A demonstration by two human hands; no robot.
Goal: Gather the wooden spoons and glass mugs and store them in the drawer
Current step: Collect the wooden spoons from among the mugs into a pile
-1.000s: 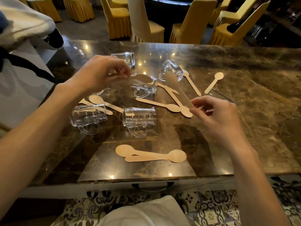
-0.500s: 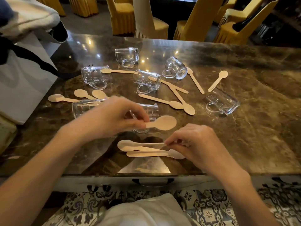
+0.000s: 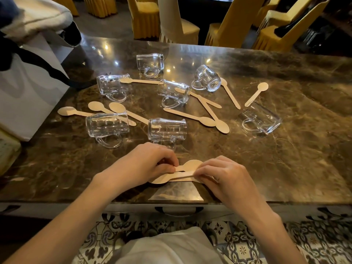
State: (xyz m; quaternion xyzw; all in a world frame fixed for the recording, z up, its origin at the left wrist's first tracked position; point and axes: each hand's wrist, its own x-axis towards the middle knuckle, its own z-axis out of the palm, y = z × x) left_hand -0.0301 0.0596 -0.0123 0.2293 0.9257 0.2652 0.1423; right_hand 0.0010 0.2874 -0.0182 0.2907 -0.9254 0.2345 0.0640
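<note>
Near the front edge of the marble table (image 3: pixel 285 168), a small stack of wooden spoons (image 3: pixel 182 173) lies between my hands. My left hand (image 3: pixel 144 164) pinches the stack's left part and my right hand (image 3: pixel 222 178) pinches its right part. Several glass mugs lie on their sides further back, among them one (image 3: pixel 167 129) just beyond my hands, one (image 3: pixel 107 126) to its left and one (image 3: pixel 260 119) at the right. Several more wooden spoons (image 3: pixel 192 117) are scattered among the mugs. The drawer handle (image 3: pixel 179 210) shows under the table's front edge, and the drawer is closed.
A white bag with a black strap (image 3: pixel 28 82) stands on the table's left end. Yellow-covered chairs (image 3: pixel 234 23) line the far side. Patterned floor tiles (image 3: pixel 314 242) lie below.
My left hand carried a spoon from the far mugs down to the stack at the front edge. My right hand also brought a spoon there, and both hands now hold the stack together.
</note>
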